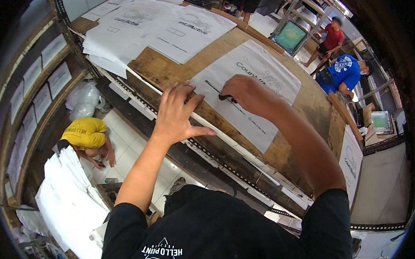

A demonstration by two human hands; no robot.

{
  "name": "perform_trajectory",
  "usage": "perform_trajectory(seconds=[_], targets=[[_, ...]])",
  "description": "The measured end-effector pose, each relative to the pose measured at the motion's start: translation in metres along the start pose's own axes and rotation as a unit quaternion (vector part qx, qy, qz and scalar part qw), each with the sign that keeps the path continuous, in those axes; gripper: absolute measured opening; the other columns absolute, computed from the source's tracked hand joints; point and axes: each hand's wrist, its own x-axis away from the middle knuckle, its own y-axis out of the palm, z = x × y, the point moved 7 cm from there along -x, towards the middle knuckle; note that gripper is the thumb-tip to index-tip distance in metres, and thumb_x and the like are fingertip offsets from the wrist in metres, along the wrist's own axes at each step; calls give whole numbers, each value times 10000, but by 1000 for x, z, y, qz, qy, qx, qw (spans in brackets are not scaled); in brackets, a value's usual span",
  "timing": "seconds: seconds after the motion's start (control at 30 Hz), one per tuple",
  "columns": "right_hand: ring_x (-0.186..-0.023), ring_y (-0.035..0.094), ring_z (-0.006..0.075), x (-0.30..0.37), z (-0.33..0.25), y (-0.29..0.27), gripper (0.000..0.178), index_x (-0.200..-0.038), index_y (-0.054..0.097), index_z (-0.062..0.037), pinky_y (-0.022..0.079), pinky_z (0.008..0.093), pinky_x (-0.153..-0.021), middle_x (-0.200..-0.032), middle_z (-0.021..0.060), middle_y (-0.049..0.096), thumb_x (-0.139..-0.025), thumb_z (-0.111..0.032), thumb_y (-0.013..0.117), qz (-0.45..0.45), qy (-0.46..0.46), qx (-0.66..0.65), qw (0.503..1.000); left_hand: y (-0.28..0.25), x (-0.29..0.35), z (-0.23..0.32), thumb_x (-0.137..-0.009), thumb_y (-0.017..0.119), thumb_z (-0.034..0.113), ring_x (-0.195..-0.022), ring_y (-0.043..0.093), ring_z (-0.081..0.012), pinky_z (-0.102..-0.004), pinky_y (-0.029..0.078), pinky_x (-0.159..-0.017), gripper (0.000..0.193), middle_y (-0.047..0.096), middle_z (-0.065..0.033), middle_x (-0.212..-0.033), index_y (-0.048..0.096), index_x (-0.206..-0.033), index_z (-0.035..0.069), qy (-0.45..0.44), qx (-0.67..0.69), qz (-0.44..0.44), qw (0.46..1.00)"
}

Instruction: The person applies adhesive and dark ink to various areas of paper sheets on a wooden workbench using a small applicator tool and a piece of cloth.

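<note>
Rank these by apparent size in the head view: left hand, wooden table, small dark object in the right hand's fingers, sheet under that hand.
1. Wooden table
2. Sheet
3. Left hand
4. Small dark object

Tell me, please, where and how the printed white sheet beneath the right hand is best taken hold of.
Pinching the printed white sheet by its near corner, from the person's side, seems best: that corner lies uncovered close to the wooden table edge, while the right hand covers the middle.
</note>
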Motion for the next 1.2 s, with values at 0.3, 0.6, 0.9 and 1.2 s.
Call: perform_trajectory(seconds=[0.3, 0.6, 0.9, 1.2], targets=[[-1070, 649, 327, 78, -13, -15, 241, -1065, 747, -11, 530, 421, -964, -1090, 132, 715, -865, 0, 615, -46, 26, -5, 999, 3, 0, 1, -570, 778, 801, -1276, 536, -397, -573, 357, -1139, 975, 582, -181, -1239, 679, -1223, 83, -4, -12, 8, 1000], [-1070, 619, 345, 118, -26, -30, 279, -1083, 726, 6, 515, 427, -965, -1093, 159, 694, -830, 13, 608, -86, 24, -42, 995, 5, 1, 1, -561, 767, 814, -1295, 524, -411, -578, 348, -1145, 992, 597, -202, -1255, 703, -1210, 66, -14, -12, 4, 1000], [-975, 675, 352, 96, -22, -40, 227, -1044, 741, -11, 547, 415, -903, -993, 155, 722, -832, 32, 672, -182, 30, -75, 980, 3, 0, 0, -561, 771, 808, -1248, 537, -409, -582, 353, -1144, 999, 590, -187, -1249, 682, -1224, 67, 9, -7, 31, 999], [-870, 738, 229, 17, 17, -43, 224, -1077, 761, -46, 571, 368, -800, -984, 131, 769, -869, -1, 692, 33, 110, -209, 971, 0, 0, 1, -586, 745, 824, -1269, 551, -405, -585, 356, -1146, 964, 618, -187, -1225, 694, -1174, 61, 1, 3, 35, 999]])
